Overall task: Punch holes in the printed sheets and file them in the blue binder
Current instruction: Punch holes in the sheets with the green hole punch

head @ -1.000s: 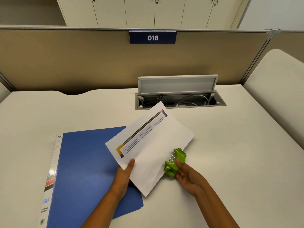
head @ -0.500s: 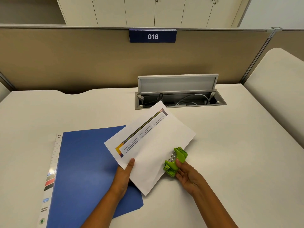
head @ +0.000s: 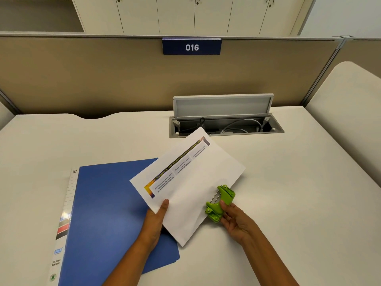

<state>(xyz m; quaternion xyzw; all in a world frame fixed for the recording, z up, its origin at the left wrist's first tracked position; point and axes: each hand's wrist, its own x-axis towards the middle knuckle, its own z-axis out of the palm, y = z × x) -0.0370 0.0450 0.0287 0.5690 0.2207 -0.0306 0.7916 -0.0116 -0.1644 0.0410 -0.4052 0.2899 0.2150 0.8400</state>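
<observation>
A blue binder (head: 107,213) lies closed on the white desk at the lower left, its labelled spine to the left. My left hand (head: 155,220) pinches the near left edge of the printed sheets (head: 191,182), white with a yellow and purple header band, held at a slant over the binder's right edge. The sheets' right edge sits inside a small green hole punch (head: 219,203) that rests on the desk. My right hand (head: 236,220) grips the punch from the near right, thumb on top of it.
An open cable tray (head: 226,125) with a raised grey lid and white cables is set into the desk behind the sheets. A beige partition with a blue "016" sign (head: 191,47) closes the back. A neighbouring desk (head: 350,104) rises at the right.
Almost nothing has moved; the sheets and the punch stay in the same place, and both hands keep their hold. The view shifts only slightly.
</observation>
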